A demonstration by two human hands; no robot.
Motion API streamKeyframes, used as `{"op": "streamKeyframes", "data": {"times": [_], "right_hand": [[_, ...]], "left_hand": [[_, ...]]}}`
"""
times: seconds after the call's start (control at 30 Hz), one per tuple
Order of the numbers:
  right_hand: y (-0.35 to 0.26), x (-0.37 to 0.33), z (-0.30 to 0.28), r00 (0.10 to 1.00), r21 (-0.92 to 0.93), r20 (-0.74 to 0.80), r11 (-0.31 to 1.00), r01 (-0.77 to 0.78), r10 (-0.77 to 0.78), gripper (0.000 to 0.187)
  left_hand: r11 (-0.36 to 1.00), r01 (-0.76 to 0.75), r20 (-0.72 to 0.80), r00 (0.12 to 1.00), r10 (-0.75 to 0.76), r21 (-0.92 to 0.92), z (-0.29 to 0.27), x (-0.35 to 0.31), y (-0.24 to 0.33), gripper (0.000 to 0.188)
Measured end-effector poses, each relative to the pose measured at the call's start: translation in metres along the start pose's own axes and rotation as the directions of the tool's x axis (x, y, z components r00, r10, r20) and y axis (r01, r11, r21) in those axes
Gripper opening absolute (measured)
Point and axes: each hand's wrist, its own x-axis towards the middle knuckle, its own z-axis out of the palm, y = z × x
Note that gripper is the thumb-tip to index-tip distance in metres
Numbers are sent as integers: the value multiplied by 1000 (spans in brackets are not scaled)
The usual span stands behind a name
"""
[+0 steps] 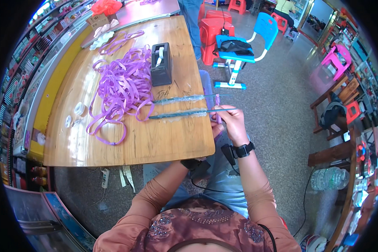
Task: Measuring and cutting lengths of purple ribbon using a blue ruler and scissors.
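Observation:
Two thin dark rods, an upper rod [178,100] and a lower rod [178,114], are stuck flat to the wooden table with clear tape. Their ends jut past its right edge. A short length of purple ribbon [218,101] crosses both rods just off the edge. My right hand [235,125] is closed with the fingers pinched on this ribbon beside the lower rod. Below it, my left hand [216,129] is closed at the ribbon's lower end, partly hidden by the table edge. A large tangled heap of purple ribbon loops [124,80] touches the rods' left ends.
A black tape dispenser [161,67] stands beside the heap. A small tape roll [80,108] lies left on the wooden table [168,145]. A blue chair [235,50] with a black bag and red stools [214,38] stand beyond. Shelves of goods line the left.

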Motion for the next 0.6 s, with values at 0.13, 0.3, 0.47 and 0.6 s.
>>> {"op": "streamKeyframes", "data": {"times": [0.13, 0.3, 0.47, 0.6], "right_hand": [[-4, 0, 1, 1000, -24, 9, 1000, -5, 5, 12], [-6, -3, 1, 999, 15, 1, 999, -45, 45, 13], [-10, -3, -1, 1000, -25, 12, 1000, -14, 15, 17], [-14, -3, 1, 999, -47, -3, 998, -52, 52, 17]], "left_hand": [[996, -60, 149, 988, 50, 59, -4, -32, -12, 17], [853, 497, 387, 827, -409, -161, -29, -65, 10, 16], [826, 525, 539, 765, -352, -206, -44, -88, 19, 9], [861, 477, 704, 672, -229, -175, -54, -104, 26, 15]]}}
